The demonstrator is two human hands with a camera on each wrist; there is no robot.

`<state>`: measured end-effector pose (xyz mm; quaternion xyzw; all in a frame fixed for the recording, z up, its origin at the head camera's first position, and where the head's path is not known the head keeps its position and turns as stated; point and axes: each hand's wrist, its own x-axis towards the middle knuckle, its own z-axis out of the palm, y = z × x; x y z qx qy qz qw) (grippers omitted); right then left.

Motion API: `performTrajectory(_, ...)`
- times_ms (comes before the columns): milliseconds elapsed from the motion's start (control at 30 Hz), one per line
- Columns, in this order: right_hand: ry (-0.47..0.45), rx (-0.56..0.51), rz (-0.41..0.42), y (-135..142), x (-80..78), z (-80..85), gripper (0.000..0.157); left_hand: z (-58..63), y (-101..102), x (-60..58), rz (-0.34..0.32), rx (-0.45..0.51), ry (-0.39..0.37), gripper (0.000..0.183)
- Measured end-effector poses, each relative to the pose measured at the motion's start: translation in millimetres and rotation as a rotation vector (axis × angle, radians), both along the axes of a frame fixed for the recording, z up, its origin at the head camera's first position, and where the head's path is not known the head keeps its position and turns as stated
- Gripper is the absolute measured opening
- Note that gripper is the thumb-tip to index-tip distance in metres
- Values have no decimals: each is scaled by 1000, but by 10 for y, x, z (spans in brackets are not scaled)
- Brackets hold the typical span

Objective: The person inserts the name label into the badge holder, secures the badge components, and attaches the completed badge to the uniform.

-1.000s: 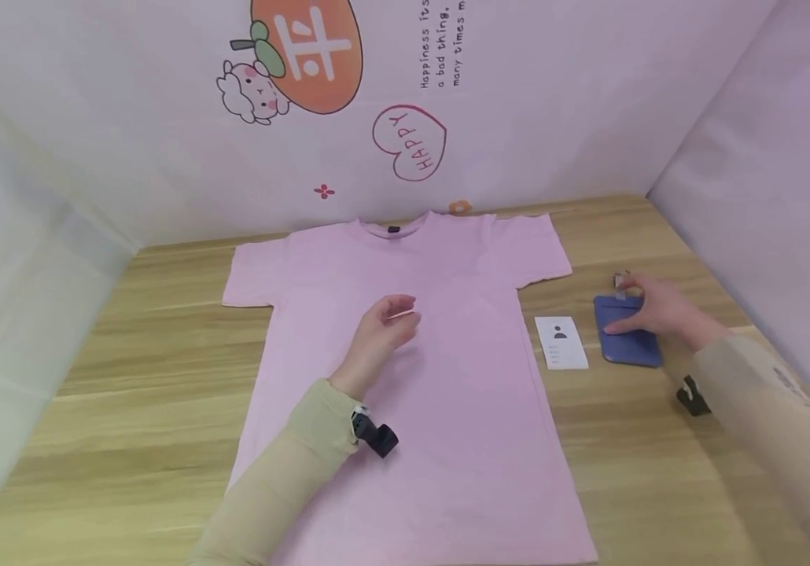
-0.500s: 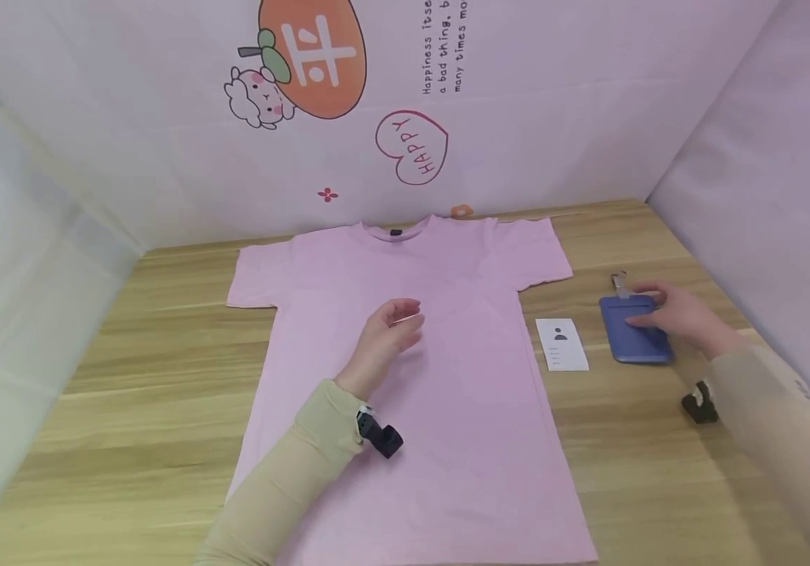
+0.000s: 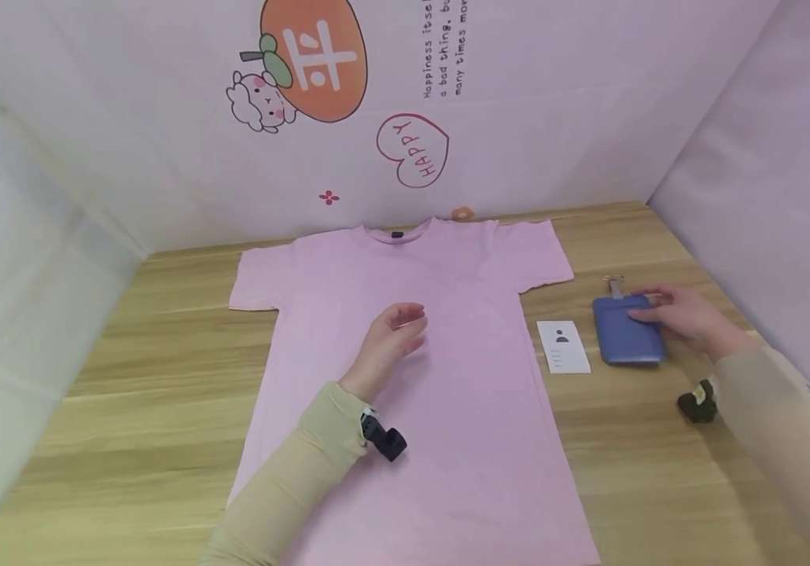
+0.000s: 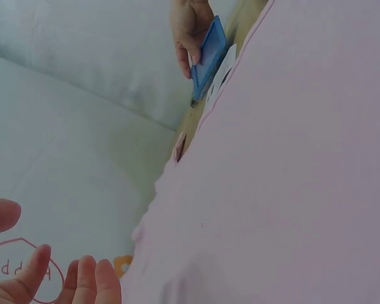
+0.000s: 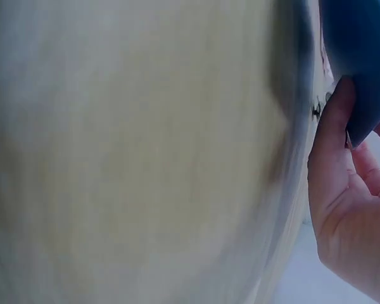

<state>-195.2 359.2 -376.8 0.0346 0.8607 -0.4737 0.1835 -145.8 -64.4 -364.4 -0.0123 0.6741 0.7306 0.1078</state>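
Since a second ago, the person's right hand (image 3: 695, 321) has slid from the clip end of the flat, rectangular blue badge holder (image 3: 627, 342) round to its right-hand edge, and the silvery clip (image 3: 614, 288) has swung a little to the left. Thumb on top and fingers behind, the hand pinches that edge; from the left wrist's view, the holder looks tipped up at a slant rather than flat. Whether its lower edge touches the pale wood-grained worktop (image 3: 164, 369), I can't tell from where I stand. What this means, as I judge it, is that the clip is left free and the holder is properly in hand.

Just beside the holder, on its left, lies a small white printed card (image 3: 564, 347) with a dark head-and-shoulders figure, outside the holder and untouched. Next comes a pink short-sleeved cloth T-shirt (image 3: 462, 424), spread out flat, neck to the far side. Over its chest the left hand (image 3: 387, 346) hangs with fingers loosely curved, thumb apart from them, grasping nothing; it has hardly shifted. Behind everything rises a white printed backdrop (image 3: 554, 118), carrying an orange fruit and a red heart outline.
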Motion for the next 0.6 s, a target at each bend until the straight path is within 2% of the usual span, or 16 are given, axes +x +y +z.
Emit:
performTrajectory(167, -50, -143, -27, -44, 4, -4, 38, -25, 29, -11, 0, -7, -19, 41)
performTrajectory(233, -75, -191, -32, -77, 3, 12, 32, -25, 46, -16, 2, -8, -29, 40)
performTrajectory(433, -95, -249, -73, -262, -25, 85, 30, -22, 79, -21, 28, 17, -50, 41)
performTrajectory(600, -51, -274, -103, -472, -21, 165, 31, -24, 115, -28, 42, 31, -68, 41)
